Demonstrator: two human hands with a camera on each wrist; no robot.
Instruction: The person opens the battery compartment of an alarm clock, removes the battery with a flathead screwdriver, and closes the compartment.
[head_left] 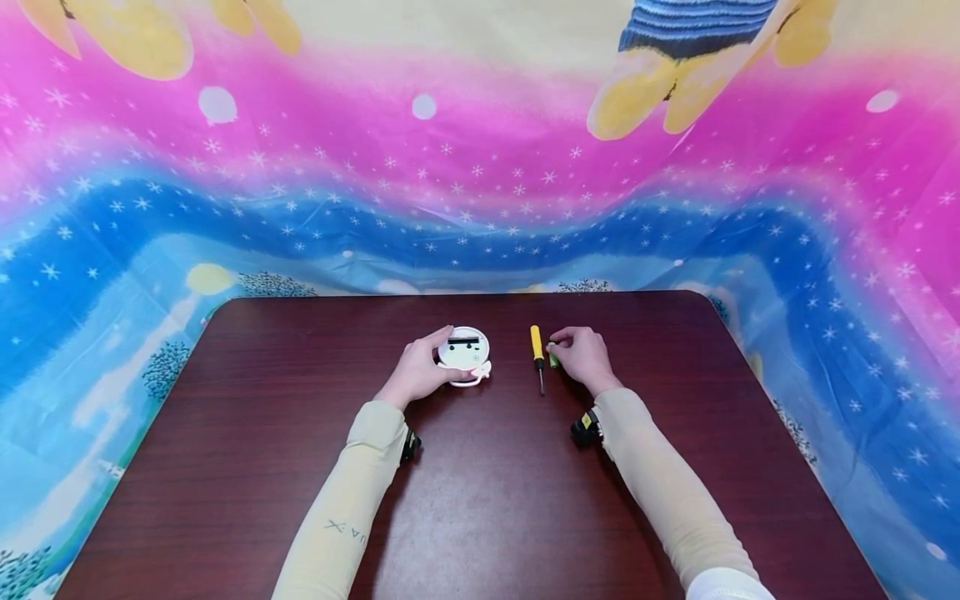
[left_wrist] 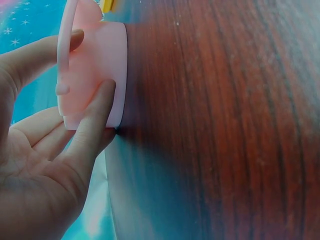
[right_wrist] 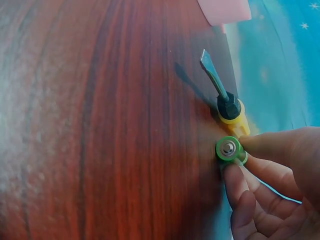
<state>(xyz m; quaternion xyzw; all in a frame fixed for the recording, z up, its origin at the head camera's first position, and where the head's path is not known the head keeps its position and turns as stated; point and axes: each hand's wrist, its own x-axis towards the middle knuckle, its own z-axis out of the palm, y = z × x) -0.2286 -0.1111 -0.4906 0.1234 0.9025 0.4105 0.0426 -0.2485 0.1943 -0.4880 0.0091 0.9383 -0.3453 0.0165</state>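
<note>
My left hand point(head_left: 422, 368) grips a round pale pink device point(left_wrist: 107, 70) by its rim, fingers on the far side and thumb on the near side. The device's upturned face point(head_left: 467, 354) looks whitish, with a dark rectangular slot and small dark spots. A curved handle stands out from its near side. To the right, my right hand point(head_left: 587, 358) pinches a green battery point(right_wrist: 228, 148) between thumb and fingers, its metal end showing in the right wrist view. Another green edge shows just behind it; whether that is a second battery I cannot tell.
A flat-tipped screwdriver point(head_left: 537, 350) with a yellow handle lies between the hands, close to the battery, its tip toward me. Everything is on a dark reddish wooden table point(head_left: 480, 500). A colourful patterned cloth point(head_left: 480, 183) hangs behind the table and along its sides.
</note>
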